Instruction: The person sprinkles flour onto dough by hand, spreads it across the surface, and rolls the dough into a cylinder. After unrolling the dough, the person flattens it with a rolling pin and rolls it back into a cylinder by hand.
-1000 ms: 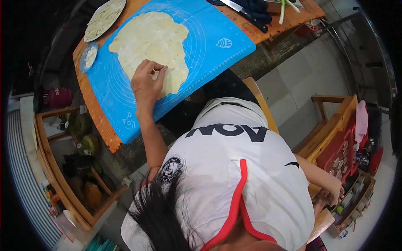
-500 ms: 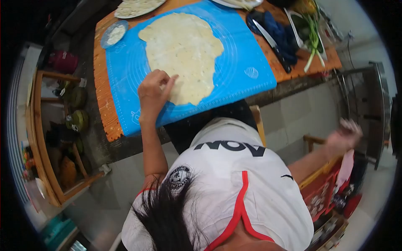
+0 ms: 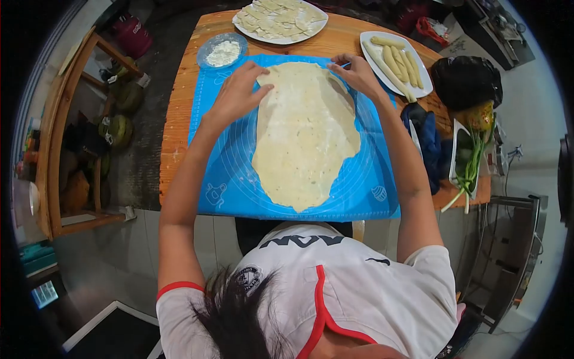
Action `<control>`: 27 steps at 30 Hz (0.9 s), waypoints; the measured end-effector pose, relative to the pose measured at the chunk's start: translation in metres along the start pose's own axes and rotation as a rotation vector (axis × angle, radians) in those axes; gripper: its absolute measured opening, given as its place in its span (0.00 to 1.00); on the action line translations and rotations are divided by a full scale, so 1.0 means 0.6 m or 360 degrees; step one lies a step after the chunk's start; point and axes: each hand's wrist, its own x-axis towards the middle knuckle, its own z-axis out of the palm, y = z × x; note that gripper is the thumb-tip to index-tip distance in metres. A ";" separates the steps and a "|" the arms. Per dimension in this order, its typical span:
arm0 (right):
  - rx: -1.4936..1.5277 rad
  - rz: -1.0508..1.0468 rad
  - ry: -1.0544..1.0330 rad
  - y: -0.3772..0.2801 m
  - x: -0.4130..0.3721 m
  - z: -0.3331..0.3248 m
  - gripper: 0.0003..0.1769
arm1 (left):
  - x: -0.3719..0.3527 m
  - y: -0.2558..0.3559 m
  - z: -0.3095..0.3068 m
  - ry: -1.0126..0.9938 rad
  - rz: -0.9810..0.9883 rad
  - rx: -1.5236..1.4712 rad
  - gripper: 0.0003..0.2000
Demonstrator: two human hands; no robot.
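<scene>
A wide, thin sheet of rolled dough (image 3: 305, 137), pale with small specks, lies on a blue silicone mat (image 3: 227, 161). My left hand (image 3: 242, 90) is at the far left corner of the dough. Its fingertips touch the edge there, with the thumb spread apart from them. At the far right corner my right hand (image 3: 357, 75) pinches the dough's edge between thumb and fingers. A shadow falls on the dough beneath that hand. Beyond my left hand stands a small bowl of white flour (image 3: 223, 54).
A white plate of flat dough pieces (image 3: 281, 21) stands at the back. Another plate (image 3: 426, 81) holds several dough rolls. On the right are a dark cloth (image 3: 427, 128), a partly hidden knife (image 3: 414, 134), green onions (image 3: 469, 161) and a black plastic bag (image 3: 466, 84).
My left hand has moved from the dough's near edge to its far left corner. My right hand has come from out at the right side to the far right corner. The camera view has shifted.
</scene>
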 end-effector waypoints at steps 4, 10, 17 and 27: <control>-0.0044 0.0078 -0.0041 -0.021 0.018 0.030 0.22 | 0.062 -0.039 0.050 -0.0010 -0.0116 0.0308 0.14; -0.0398 -0.0212 0.0271 -0.027 -0.001 0.068 0.17 | 0.074 -0.047 0.066 -0.0033 0.0005 0.0296 0.13; -0.0298 -0.0302 0.0361 -0.033 0.006 0.083 0.09 | 0.081 -0.047 0.065 0.0038 0.0005 0.0107 0.09; 0.0197 -0.0046 0.0084 -0.051 -0.005 0.062 0.18 | 0.099 -0.059 0.064 -0.0186 -0.0197 -0.0411 0.13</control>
